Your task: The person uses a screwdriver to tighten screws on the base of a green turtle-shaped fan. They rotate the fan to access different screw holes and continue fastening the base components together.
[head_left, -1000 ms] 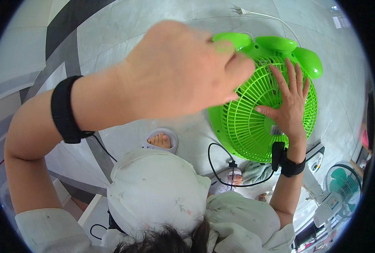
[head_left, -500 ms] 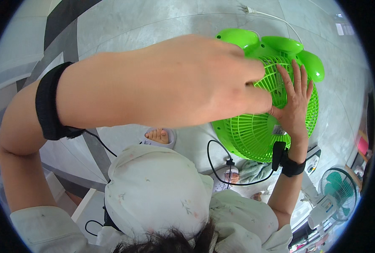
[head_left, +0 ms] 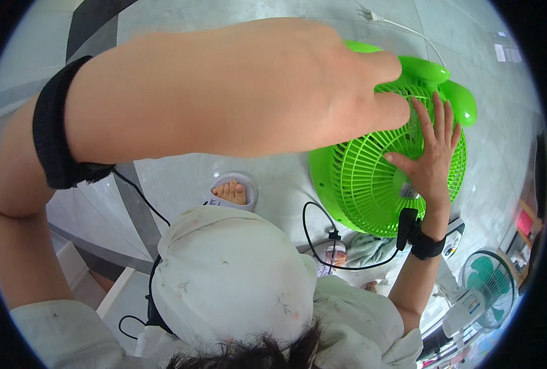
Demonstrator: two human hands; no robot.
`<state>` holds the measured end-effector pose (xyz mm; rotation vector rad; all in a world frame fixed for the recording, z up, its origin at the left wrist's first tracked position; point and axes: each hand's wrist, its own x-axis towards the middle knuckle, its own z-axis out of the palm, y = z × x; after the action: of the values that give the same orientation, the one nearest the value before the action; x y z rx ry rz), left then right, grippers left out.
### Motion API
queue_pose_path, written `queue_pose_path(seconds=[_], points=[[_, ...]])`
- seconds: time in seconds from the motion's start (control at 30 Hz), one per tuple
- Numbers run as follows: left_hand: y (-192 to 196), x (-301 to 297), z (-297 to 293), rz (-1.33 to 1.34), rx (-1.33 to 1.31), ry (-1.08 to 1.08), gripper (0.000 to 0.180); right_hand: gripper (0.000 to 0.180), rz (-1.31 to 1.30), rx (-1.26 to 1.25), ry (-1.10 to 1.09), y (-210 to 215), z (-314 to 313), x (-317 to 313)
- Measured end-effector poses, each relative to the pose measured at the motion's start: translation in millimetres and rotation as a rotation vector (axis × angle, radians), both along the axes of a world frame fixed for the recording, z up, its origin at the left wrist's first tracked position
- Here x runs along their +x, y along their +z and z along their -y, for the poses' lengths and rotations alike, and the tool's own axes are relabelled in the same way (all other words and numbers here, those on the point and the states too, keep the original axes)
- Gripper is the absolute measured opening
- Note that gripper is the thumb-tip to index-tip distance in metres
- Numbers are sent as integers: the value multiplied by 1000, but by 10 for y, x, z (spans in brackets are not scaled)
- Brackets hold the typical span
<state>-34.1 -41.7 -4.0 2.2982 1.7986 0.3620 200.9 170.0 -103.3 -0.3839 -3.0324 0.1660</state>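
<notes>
A bright green fan (head_left: 372, 184) with a round slatted grille and rounded lobes at its far edge lies on the floor. My right hand (head_left: 430, 163) rests on the right part of its grille, fingers spread and thumb out to the left. My left hand (head_left: 322, 92) is large and close to view, reaching from the left above the fan's upper left part. Its fingers appear bent downward; the tips, and anything held in them, are hidden behind the hand.
A white cord with a plug (head_left: 375, 17) trails beyond the fan. A grey-green cloth (head_left: 372, 249) lies beside the slippered feet (head_left: 230, 192). To the lower right stands another fan (head_left: 485, 283) with green blades. A black cable (head_left: 307, 227) loops to my right wristband.
My left hand has moved up and away from my right hand, uncovering my right thumb and more of the grille. My right hand stays on the grille. The view has shifted slightly.
</notes>
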Motion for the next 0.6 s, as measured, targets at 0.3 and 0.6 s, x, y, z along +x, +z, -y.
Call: queue_pose_path(seconds=[0.3, 0.6], points=[[-51, 93, -36, -18, 217, 107, 62, 98, 7, 6, 1, 9, 20, 12], [-197, 34, -66, -78, 229, 45, 57, 97, -22, -12, -5, -8, 9, 9]])
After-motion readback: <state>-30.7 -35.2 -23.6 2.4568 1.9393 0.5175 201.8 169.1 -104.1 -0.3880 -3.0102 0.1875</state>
